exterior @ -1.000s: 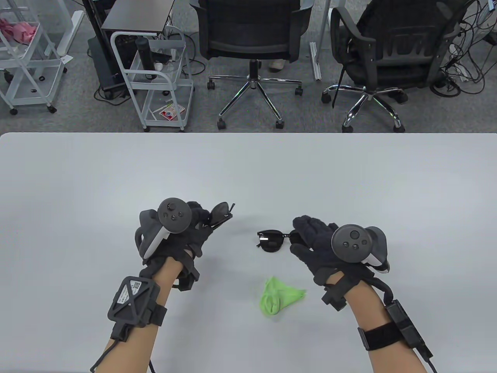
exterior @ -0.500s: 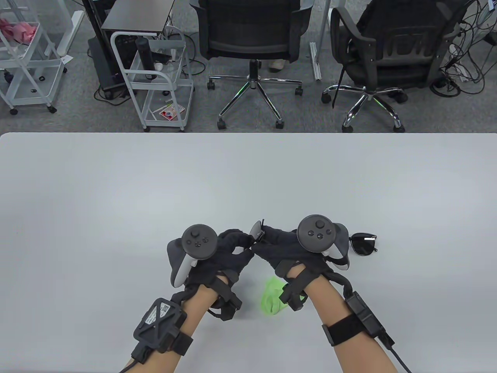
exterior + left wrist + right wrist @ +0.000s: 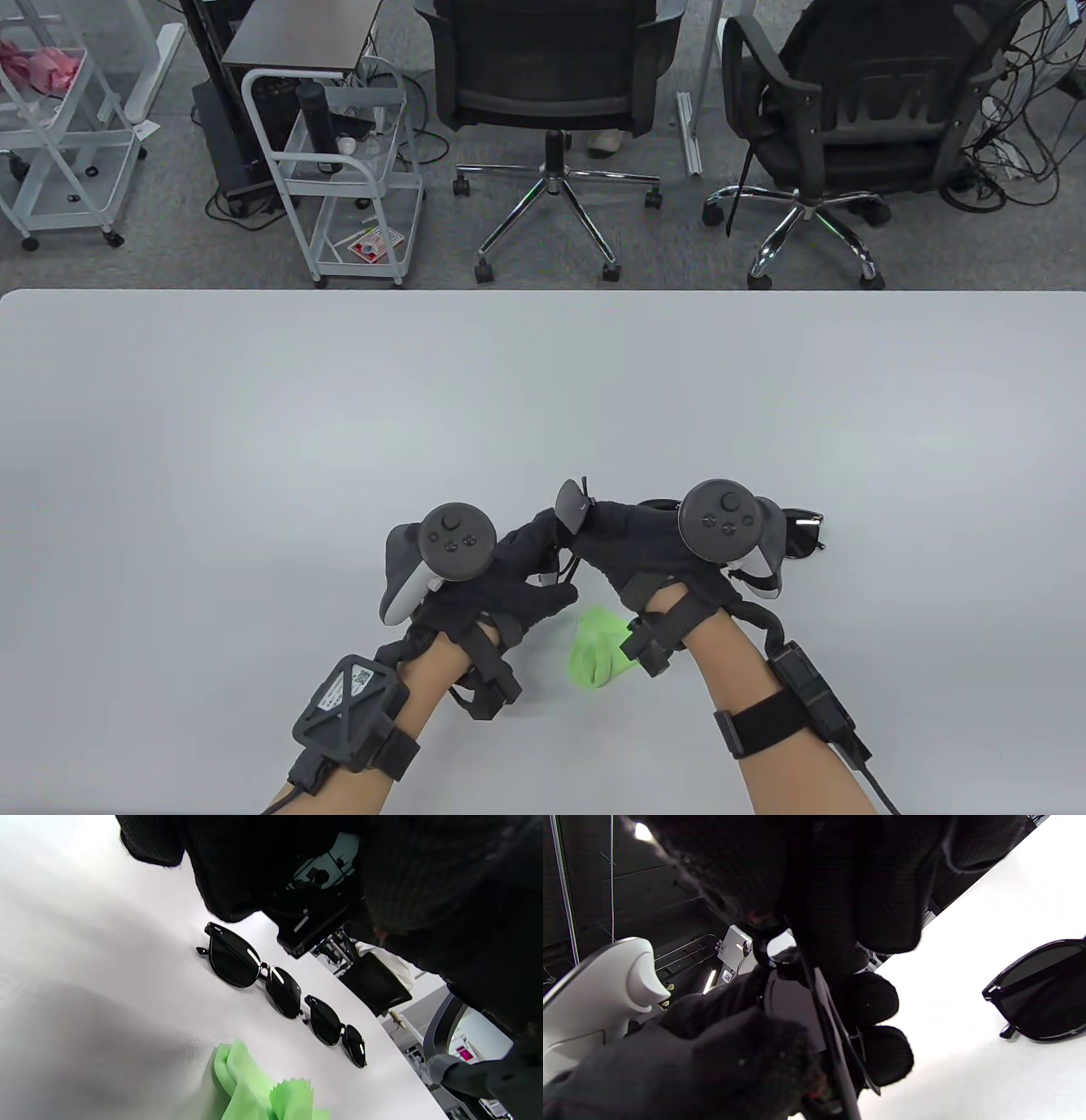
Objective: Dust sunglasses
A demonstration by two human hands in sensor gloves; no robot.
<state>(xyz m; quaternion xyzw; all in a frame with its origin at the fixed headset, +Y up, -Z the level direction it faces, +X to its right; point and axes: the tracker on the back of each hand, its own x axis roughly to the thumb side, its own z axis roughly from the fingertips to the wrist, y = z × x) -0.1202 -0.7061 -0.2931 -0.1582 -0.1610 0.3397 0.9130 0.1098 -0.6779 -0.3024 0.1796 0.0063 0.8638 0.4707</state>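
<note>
A black pair of sunglasses (image 3: 570, 508) is held upright above the table between both hands. My left hand (image 3: 534, 552) grips it from the left and my right hand (image 3: 598, 531) from the right, fingers curled round the frame. In the right wrist view the held sunglasses (image 3: 814, 1018) run between dark gloved fingers (image 3: 878, 997). A crumpled green cloth (image 3: 598, 649) lies on the table just below the hands, untouched. The same green cloth (image 3: 258, 1090) shows at the bottom of the left wrist view.
Two more pairs lie flat on the table to the right: a nearer pair (image 3: 250, 969) and a farther pair (image 3: 335, 1029). The table view shows one spare pair (image 3: 804, 535), half hidden behind the right tracker. Office chairs (image 3: 551, 76) and a white cart (image 3: 339, 170) stand beyond the table's far edge (image 3: 543, 293).
A second ago my left hand held the glasses out at the left while my right hand held another pair. That pair now lies at the right, and both hands meet on the held glasses.
</note>
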